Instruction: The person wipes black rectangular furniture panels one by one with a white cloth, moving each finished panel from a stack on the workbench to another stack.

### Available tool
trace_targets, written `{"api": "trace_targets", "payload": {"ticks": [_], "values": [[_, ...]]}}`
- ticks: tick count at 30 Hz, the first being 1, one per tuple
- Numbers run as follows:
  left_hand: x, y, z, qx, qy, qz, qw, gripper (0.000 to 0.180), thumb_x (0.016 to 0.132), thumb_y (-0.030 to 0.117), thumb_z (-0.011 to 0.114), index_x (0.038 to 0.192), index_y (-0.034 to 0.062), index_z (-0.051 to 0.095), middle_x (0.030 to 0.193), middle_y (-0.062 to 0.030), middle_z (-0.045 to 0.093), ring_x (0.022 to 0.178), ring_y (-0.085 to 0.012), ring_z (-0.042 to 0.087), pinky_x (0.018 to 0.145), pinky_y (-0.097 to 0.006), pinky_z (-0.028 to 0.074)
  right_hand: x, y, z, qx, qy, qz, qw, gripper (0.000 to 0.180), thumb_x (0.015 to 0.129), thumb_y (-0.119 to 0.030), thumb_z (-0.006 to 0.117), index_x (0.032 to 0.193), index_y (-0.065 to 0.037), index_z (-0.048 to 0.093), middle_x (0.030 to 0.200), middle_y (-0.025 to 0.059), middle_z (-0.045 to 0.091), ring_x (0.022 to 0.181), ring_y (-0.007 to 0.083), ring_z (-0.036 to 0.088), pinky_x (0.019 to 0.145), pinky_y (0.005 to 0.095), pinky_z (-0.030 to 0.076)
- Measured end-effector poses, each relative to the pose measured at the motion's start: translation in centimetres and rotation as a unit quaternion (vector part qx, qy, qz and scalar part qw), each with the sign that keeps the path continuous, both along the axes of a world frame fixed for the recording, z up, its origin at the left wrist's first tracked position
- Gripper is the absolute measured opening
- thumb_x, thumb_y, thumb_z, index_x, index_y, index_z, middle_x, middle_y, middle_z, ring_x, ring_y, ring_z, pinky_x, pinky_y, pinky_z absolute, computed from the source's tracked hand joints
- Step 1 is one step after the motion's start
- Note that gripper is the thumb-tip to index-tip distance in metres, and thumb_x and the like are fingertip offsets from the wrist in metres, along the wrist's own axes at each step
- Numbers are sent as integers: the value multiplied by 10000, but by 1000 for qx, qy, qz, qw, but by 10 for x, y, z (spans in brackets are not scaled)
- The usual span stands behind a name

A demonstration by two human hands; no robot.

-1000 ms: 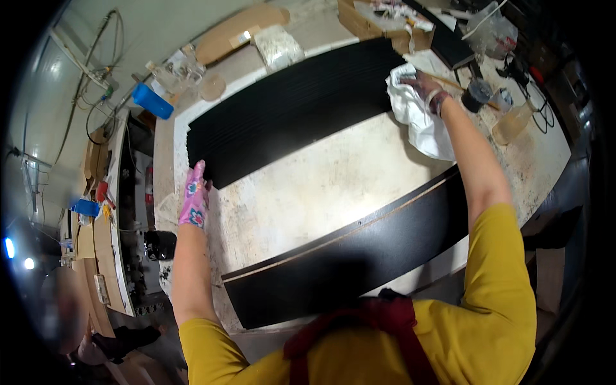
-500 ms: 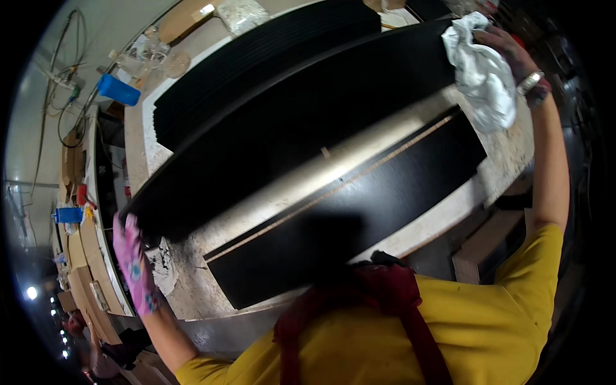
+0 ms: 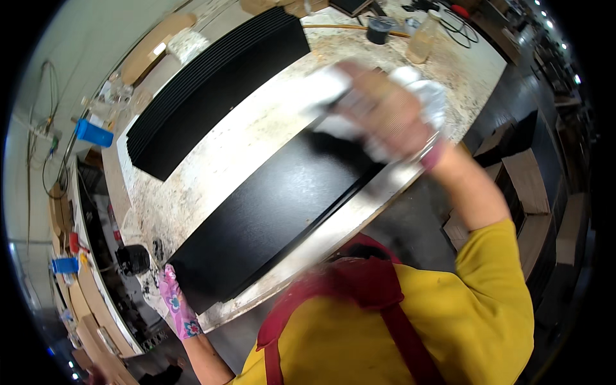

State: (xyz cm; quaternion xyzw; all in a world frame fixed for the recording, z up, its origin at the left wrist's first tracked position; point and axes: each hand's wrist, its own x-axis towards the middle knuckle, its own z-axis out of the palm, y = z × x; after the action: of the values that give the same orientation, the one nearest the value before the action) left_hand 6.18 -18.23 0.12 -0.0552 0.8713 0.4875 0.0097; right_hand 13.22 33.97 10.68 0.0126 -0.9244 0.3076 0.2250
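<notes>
A long black panel (image 3: 256,215) lies slantwise along the near side of the worktable, on top of another dark panel whose edge (image 3: 333,215) shows beneath it. My left hand (image 3: 179,305), in a pink flowered glove, holds the panel's left end with its fingers at the corner. Over the right end, my right hand (image 3: 391,115) is smeared by motion. It grips a crumpled white cloth (image 3: 428,96), which spreads to both sides of the hand and hides that end of the panel.
Behind stands a stack of black panels (image 3: 218,90) on the stained worktable (image 3: 212,160). A black pot (image 3: 133,260) is near my left hand. At the far right are a dark cup (image 3: 380,30) and a cloudy bottle (image 3: 423,40). Cardboard boxes (image 3: 526,183) stand on the right.
The panel held raised between my hands has come down over the lower one. My right hand, with the cloth, has moved inward to its right end. The view has shifted.
</notes>
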Motion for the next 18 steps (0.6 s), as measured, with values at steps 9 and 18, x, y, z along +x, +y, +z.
{"api": "trace_targets", "payload": {"ticks": [9, 18], "values": [[-8, -23, -34, 55, -27, -40, 997, 498, 990, 363, 513, 1329, -1, 529, 1285, -69, 562, 1142, -165, 529, 1033, -284, 355, -19, 40, -76, 282, -246, -94, 923, 350, 878, -336, 608, 1118, -85, 661, 1193, 162, 594, 1120, 302, 564, 963, 418, 448], [-21, -22, -54, 118, -46, -27, 992, 438, 1000, 264, 492, 1322, -33, 514, 1322, -104, 562, 1225, -162, 511, 1066, -287, 344, 9, 104, -67, 247, -105, -120, 956, 352, 873, -240, 630, 1198, -109, 593, 1140, 134, 633, 1039, 231, 600, 947, 394, 474]]}}
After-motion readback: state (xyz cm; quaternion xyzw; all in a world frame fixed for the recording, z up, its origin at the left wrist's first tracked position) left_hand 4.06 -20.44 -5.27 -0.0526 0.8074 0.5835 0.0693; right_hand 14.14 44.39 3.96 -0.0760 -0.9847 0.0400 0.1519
